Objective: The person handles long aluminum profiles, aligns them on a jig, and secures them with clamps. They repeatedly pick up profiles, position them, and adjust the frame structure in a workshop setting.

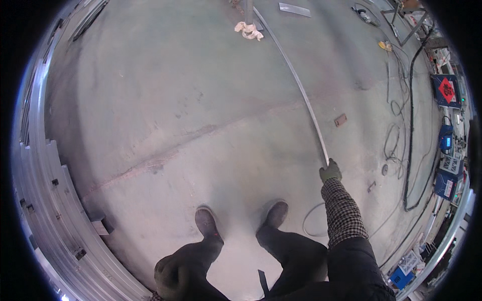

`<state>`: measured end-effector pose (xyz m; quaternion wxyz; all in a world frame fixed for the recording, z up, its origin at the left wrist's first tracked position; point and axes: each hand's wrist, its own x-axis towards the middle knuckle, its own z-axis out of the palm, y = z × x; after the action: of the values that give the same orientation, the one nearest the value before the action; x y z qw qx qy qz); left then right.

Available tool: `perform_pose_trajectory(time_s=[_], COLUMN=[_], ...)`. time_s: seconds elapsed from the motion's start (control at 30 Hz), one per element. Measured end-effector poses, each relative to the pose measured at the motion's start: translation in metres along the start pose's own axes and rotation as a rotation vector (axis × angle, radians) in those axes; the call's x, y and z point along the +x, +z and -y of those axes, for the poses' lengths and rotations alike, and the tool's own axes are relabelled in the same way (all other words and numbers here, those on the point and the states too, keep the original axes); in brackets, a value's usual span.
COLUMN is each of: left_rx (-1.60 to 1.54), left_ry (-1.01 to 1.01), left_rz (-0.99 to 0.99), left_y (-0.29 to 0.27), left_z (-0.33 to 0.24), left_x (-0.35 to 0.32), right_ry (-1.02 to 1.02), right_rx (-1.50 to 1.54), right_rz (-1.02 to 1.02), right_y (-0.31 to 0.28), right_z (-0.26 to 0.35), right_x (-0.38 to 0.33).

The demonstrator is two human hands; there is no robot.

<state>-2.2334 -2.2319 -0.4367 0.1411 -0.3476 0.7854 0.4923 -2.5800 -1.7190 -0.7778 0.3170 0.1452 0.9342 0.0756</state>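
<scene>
My right hand point(330, 171), in a dark green glove, is closed around the near end of a long thin metal bar point(304, 93). The bar runs away from me and slightly left, toward the far edge of the view. By its far end stands a grey metal post point(249, 11) with a crumpled whitish cloth point(248, 31) at its foot. A checked sleeve point(344, 210) covers my right forearm. Of my left arm only a scrap of checked cuff point(156, 297) shows at the lower edge; the hand itself is out of view.
Stacked long metal profiles point(55, 195) line the left side. On the right lie a black hose point(411, 100), loose cables point(394, 145) and several blue machines point(448, 183). A reddish-brown block point(341, 120) and a flat metal piece point(295, 9) rest on the floor point(150, 105).
</scene>
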Motion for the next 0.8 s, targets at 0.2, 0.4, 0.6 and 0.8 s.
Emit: perform_pose_trajectory(time_s=[0.2,0.4,0.6,0.8], left_rx=[0.337,0.197,0.078,0.066], left_ry=[0.314,0.093,0.031,-0.056], left_rz=[-0.028,0.047,0.086,0.152], left_y=[0.002,-0.003,-0.008,-0.023], left_z=[-0.007,0.006,0.003,-0.001], left_x=[0.029,0.025,0.009,-0.013], right_ry=[0.101,0.065,0.070,0.106], right_rx=[0.005,-0.064,0.113,0.126], right_rz=[0.006,0.090,0.076,0.078], right_y=[0.015,0.003,-0.032,-0.058], right_z=[0.023,-0.013,-0.085,-0.131], right_x=[0.062,0.016,-0.066,-0.166])
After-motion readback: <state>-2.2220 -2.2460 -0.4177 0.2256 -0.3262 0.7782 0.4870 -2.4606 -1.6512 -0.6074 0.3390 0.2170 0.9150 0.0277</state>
